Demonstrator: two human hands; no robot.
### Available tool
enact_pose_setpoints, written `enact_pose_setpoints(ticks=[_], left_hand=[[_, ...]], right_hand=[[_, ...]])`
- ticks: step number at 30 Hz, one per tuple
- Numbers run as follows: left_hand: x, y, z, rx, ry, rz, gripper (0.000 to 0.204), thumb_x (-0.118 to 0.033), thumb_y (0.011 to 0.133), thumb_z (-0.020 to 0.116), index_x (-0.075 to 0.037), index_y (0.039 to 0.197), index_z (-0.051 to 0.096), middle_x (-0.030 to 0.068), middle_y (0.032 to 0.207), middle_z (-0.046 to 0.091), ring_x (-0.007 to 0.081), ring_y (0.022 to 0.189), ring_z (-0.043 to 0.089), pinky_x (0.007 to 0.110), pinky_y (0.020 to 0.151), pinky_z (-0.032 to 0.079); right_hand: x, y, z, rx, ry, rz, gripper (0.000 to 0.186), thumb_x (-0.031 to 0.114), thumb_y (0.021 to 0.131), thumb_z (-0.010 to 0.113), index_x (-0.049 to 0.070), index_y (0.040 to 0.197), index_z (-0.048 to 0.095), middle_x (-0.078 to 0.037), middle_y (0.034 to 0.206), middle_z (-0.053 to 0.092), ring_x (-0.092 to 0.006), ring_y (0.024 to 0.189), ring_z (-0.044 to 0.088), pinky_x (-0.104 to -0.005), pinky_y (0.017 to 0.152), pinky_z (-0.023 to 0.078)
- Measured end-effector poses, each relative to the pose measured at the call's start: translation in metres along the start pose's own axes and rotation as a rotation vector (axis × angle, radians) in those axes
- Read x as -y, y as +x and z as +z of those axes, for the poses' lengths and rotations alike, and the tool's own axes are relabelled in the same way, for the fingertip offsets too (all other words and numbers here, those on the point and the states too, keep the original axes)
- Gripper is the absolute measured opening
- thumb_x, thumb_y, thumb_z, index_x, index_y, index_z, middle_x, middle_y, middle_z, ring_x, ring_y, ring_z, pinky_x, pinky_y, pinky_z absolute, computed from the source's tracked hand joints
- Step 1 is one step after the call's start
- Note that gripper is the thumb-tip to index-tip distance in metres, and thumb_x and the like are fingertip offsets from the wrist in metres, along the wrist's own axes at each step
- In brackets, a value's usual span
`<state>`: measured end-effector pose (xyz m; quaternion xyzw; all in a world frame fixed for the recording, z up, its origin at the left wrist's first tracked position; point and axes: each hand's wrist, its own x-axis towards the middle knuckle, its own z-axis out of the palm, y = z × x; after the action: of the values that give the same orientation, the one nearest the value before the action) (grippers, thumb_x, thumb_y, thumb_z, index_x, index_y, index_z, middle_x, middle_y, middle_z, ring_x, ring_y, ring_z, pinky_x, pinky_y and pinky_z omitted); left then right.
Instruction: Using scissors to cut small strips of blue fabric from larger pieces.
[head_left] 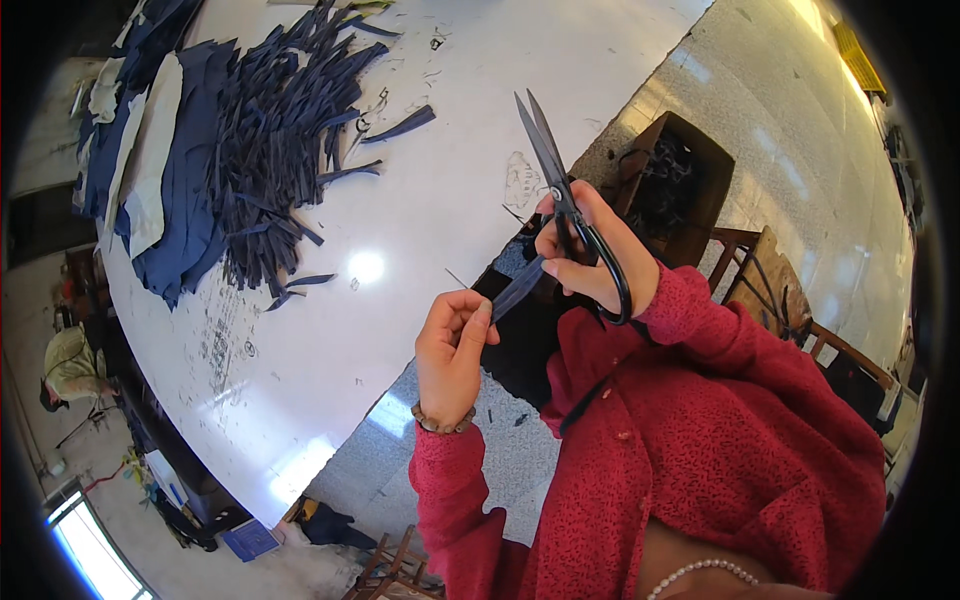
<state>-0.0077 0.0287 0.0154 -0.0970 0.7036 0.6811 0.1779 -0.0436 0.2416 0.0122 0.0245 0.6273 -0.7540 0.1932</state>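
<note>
My left hand (452, 350) pinches one end of a dark blue fabric strip (518, 290) between thumb and fingers, just off the table's near edge. The strip runs up to my right hand (605, 250), whose thumb and fingers close on its other end. That same hand also grips a pair of black-handled scissors (545, 150). The scissor blades point up and away, slightly parted, with no fabric between them. A heap of similar dark blue strips (285, 150) lies at the far left of the table, beside stacked larger blue fabric pieces (185, 235).
The white table (420, 220) has pen marks and several loose strips. Cream pieces (150, 175) lie on the blue stack. Right of the table stands an open box (708, 165) holding dark scraps, near wooden chair frames (735, 250). Another person (75, 365) is at the far left.
</note>
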Motion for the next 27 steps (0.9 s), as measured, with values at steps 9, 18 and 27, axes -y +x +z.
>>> enact_pose_setpoints(ticks=[9, 18, 27], left_hand=[[0.0, 0.006, -0.003, 0.121, 0.012, -0.018, 0.008, -0.005, 0.093, 0.058, -0.001, 0.098, 0.055, 0.0033, 0.083, 0.063, 0.0073, 0.07, 0.058, 0.021, 0.064, 0.045], [0.003, 0.014, 0.005, 0.028, 0.241, 0.346, 0.006, -0.002, 0.086, 0.062, 0.0, 0.09, 0.058, 0.0113, 0.102, 0.061, 0.0183, 0.091, 0.06, 0.027, 0.078, 0.047], [0.008, 0.01, 0.008, 0.229, 0.038, 0.187, 0.006, -0.003, 0.083, 0.064, -0.002, 0.086, 0.059, 0.0115, 0.113, 0.058, 0.0245, 0.108, 0.056, 0.034, 0.094, 0.041]], right_hand=[[0.001, 0.006, 0.001, 0.073, -0.138, -0.008, 0.049, -0.002, 0.078, 0.059, 0.004, 0.121, 0.035, -0.004, 0.088, 0.051, -0.0089, 0.075, 0.051, -0.0232, 0.069, 0.044], [0.006, 0.004, 0.006, 0.11, -0.424, -0.116, 0.043, -0.005, 0.077, 0.057, 0.002, 0.116, 0.04, -0.003, 0.083, 0.054, -0.0104, 0.076, 0.053, -0.0243, 0.073, 0.045], [0.013, 0.003, 0.003, 0.151, -0.45, -0.197, 0.044, -0.006, 0.076, 0.058, 0.001, 0.116, 0.041, -0.002, 0.084, 0.056, -0.0104, 0.077, 0.055, -0.0246, 0.073, 0.046]])
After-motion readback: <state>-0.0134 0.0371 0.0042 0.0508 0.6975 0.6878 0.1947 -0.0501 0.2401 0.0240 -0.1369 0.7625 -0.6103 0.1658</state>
